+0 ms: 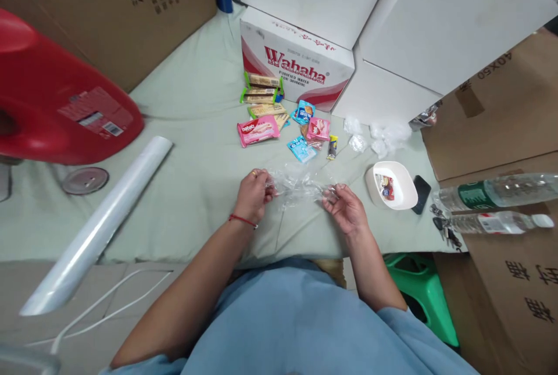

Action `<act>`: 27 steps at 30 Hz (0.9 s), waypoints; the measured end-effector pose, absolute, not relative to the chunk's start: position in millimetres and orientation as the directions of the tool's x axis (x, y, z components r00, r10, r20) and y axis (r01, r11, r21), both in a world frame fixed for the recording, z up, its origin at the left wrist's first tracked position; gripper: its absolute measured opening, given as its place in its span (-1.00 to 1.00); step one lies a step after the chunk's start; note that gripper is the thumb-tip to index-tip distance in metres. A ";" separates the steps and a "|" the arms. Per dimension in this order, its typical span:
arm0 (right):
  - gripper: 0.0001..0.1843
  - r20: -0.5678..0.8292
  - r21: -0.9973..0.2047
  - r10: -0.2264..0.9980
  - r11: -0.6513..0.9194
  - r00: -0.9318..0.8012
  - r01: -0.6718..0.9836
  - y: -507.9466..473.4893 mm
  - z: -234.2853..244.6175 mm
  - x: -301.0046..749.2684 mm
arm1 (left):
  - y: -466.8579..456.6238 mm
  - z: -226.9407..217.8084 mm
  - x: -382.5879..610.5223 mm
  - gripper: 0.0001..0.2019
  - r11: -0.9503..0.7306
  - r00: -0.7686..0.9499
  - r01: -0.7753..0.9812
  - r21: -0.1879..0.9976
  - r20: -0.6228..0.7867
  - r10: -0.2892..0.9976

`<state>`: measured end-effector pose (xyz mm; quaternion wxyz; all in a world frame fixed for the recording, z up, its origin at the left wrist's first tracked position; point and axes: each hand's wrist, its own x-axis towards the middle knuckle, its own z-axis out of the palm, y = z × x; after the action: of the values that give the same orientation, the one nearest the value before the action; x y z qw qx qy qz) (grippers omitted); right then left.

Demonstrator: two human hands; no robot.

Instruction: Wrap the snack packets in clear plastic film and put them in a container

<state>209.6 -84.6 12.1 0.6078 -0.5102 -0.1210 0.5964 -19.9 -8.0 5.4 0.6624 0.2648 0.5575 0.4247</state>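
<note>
Clear plastic film (300,186), crumpled, 1: your left hand (254,193) and right hand (347,207) pinched opposite ends, well apart; a hard pull risked tearing it.

Clear, crumpled plastic film (300,184), thin and glossy, in a loose crosswise bunch between both hands (253,193) (347,210).

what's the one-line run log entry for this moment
left grip: holding clear plastic, left end | right grip: same, right end | wrapped snacks: beyond clear plastic | white bowl: right of right grip
</note>
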 end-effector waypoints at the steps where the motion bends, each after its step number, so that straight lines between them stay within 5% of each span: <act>1: -0.54 -0.464 -0.786 0.847 -0.260 0.258 -0.561 -87.1 9.8 214.9 | -8.5 5.9 -25.9 -0.73 0.497 0.026 -0.248 0.831 -0.508 0.861; 7: -0.50 -0.374 -0.927 0.889 -0.354 0.264 -0.121 -94.5 0.9 247.0 | -8.1 -4.1 -69.9 -0.68 0.362 0.051 0.132 0.923 -0.371 0.927; 11: -0.62 -0.278 -0.937 0.927 -0.319 0.252 0.141 -97.4 -9.9 261.9 | -7.2 -10.2 -85.0 -0.68 0.207 0.071 0.539 0.816 -0.289 0.955; 15: -0.69 -0.159 -0.789 0.964 -0.255 0.215 0.559 -99.6 -8.4 275.3 | -11.7 -10.6 -81.2 -0.64 0.013 0.150 0.737 0.676 -0.183 0.972; 19: -0.49 0.193 -0.526 0.969 -0.033 0.157 0.850 -87.9 17.5 277.6 | -15.6 -9.2 -76.8 -0.52 -0.017 0.189 0.767 0.642 -0.200 0.961; 23: -0.45 0.233 -0.283 0.917 0.383 -0.324 0.879 -60.3 31.1 248.7 | -17.6 -7.8 -76.9 -0.48 -0.023 0.202 0.756 0.654 -0.199 0.959; 27: -0.70 0.128 -0.260 0.781 0.621 -0.611 0.739 -30.1 25.5 214.3 | -21.7 -10.2 -78.4 -0.47 -0.016 0.203 0.729 0.684 -0.193 0.960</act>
<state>214.3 -30.1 25.5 0.1150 -0.4257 -0.8929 0.0905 -78.4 -21.7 -10.2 0.3474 0.6933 0.6092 0.1659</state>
